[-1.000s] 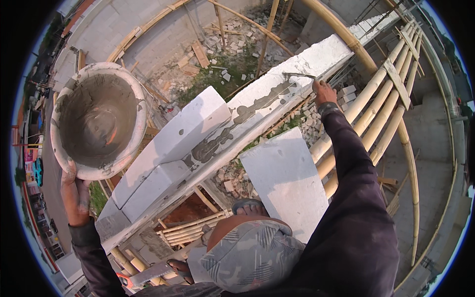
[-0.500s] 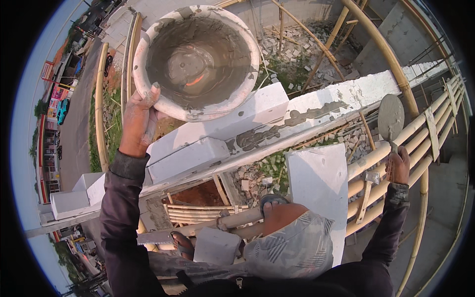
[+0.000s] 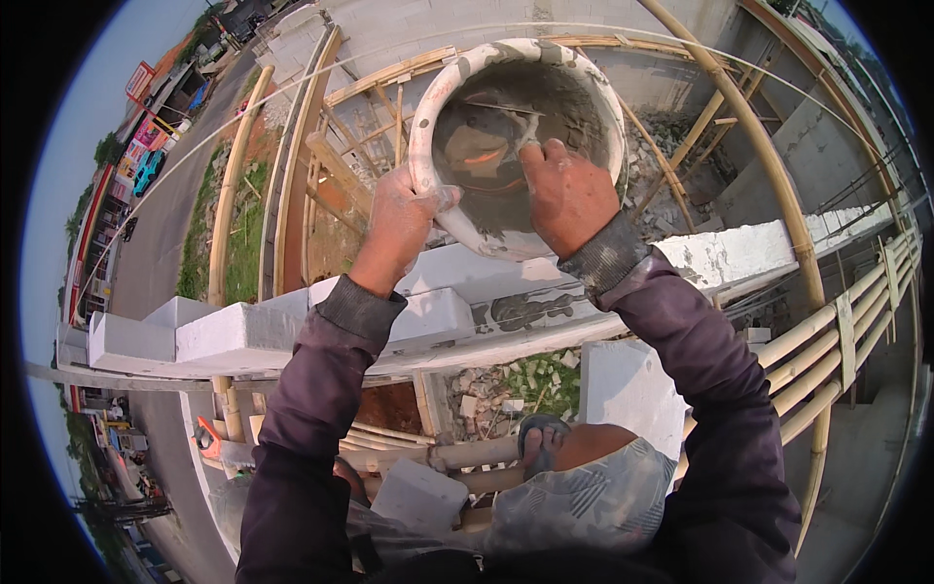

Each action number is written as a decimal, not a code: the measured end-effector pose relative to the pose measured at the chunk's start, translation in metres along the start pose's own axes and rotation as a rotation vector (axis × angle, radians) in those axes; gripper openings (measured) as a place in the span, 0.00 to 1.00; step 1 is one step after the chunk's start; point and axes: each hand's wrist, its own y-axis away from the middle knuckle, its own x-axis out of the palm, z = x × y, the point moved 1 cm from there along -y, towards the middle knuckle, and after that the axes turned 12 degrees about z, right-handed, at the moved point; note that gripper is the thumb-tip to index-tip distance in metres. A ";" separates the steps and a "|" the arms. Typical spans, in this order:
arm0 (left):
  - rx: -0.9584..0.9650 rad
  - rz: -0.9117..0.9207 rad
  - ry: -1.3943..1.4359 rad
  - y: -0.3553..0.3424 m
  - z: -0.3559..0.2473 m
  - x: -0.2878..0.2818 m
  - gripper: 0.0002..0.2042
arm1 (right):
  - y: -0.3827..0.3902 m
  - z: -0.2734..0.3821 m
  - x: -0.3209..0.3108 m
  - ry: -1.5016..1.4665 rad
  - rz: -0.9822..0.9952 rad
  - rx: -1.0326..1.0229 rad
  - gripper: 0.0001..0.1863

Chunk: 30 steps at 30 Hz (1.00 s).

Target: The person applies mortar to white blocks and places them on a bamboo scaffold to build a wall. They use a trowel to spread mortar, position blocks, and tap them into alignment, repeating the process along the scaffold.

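A round bucket [image 3: 421,131] with a thick, pale, mortar-smeared rim is tilted so its inside shows. My left hand [image 3: 401,219] grips that rim at its near left, thumb over the edge. Wet grey mortar [image 3: 579,107] coats the inner wall. Reaching over the near rim, my right hand [image 3: 569,195] is closed round the handle of a trowel [image 3: 530,127], whose blade lies inside the bucket, seen nearly edge-on. Just below the bucket, white blocks [image 3: 428,316] stand in a row along the wall, beside a patch of spread mortar [image 3: 530,310].
Bamboo poles [image 3: 812,389] form a platform at the right, and an upright pole [image 3: 769,127] crosses the wall. A white block [image 3: 632,389] stands by my knee. A smaller block [image 3: 420,494] lies near my feet. At the lower left is an orange-handled saw [image 3: 207,438]. Rubble lies below.
My right hand has swung from the far right into the bucket with the trowel. The bucket, held by my left hand, now appears further right. A hammer seen on the bamboo earlier is now hidden.
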 end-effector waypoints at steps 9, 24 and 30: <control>-0.020 -0.168 0.108 0.009 0.027 -0.008 0.08 | -0.005 -0.005 -0.024 0.126 0.084 0.050 0.14; 0.189 -0.371 -0.026 0.028 0.055 0.003 0.08 | -0.040 0.024 -0.003 0.180 0.262 0.094 0.12; 0.211 -0.399 -0.074 0.035 0.060 0.008 0.10 | -0.070 -0.012 0.001 0.024 0.309 0.103 0.11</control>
